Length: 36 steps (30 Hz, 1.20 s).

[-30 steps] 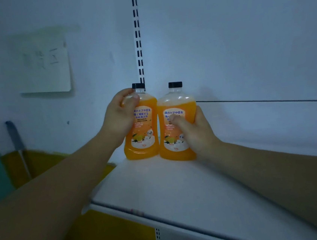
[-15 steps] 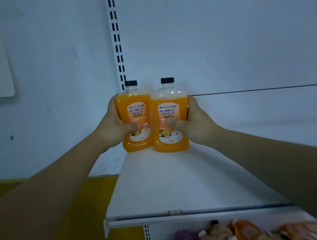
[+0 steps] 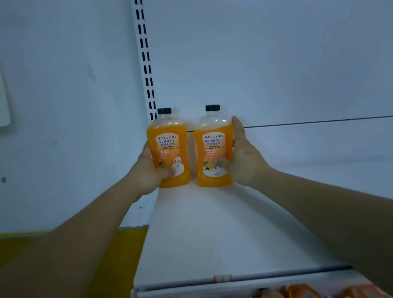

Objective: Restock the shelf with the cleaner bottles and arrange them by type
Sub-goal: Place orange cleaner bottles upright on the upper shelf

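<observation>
Left hand (image 3: 150,172) grips the left orange bottle (image 3: 168,149); right hand (image 3: 241,158) grips the right orange bottle (image 3: 213,147). Both stand upright at the shelf (image 3: 223,231) back-left corner, labels forward, slightly apart; probably starting the orange row.

looks like a shop aisle, white gondola shelf (image 3: 214,232) on a slotted upright (image 3: 145,57), more bottles (image 3: 303,296) stocked on the tier below

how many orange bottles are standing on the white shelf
2. The left bottle stands at the back of the shelf, held by the left hand; the right bottle stands beside it, not touching, held by the right hand. None seems hidden there.
</observation>
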### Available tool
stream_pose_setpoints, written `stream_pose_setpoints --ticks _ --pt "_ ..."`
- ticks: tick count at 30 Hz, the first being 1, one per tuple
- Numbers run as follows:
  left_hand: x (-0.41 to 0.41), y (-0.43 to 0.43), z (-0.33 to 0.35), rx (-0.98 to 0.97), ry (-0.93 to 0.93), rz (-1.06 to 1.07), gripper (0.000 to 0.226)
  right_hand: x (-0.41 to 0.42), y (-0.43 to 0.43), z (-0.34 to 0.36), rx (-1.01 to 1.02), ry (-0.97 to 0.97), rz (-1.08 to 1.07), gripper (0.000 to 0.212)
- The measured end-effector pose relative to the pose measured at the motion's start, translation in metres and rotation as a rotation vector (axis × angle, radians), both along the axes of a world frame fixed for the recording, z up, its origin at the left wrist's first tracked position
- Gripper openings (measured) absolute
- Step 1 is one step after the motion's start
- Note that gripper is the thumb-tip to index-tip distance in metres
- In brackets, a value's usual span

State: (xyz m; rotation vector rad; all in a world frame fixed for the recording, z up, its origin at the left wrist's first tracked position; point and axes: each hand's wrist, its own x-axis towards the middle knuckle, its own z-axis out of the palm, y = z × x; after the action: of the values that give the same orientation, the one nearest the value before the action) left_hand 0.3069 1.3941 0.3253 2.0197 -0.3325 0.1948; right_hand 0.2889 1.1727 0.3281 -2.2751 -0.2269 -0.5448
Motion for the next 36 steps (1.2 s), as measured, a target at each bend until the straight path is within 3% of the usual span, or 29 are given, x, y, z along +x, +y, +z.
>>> stream_pose_setpoints --ticks 12,19,26,31,36 --pt "0.014 -0.006 -0.013 0.022 -0.039 0.051 0.079 0.010 0.008 0.002 -0.192 -0.008 -0.090 0.098" --pt "-0.026 -0.004 0.004 0.274 0.050 0.004 0.075 -0.007 0.004 0.015 -0.395 0.071 -0.149 0.097" --pt "-0.046 0.003 0.019 0.435 -0.142 -0.044 0.085 -0.044 -0.016 0.034 -0.620 0.116 -0.279 0.080" --pt "-0.071 -0.040 0.037 0.688 -0.183 -0.202 0.082 -0.078 -0.048 0.042 -0.713 0.203 -0.380 0.071" --pt "-0.110 -0.103 0.052 0.812 -0.200 -0.379 0.073 -0.114 -0.097 0.054 -0.729 0.220 -0.447 0.070"
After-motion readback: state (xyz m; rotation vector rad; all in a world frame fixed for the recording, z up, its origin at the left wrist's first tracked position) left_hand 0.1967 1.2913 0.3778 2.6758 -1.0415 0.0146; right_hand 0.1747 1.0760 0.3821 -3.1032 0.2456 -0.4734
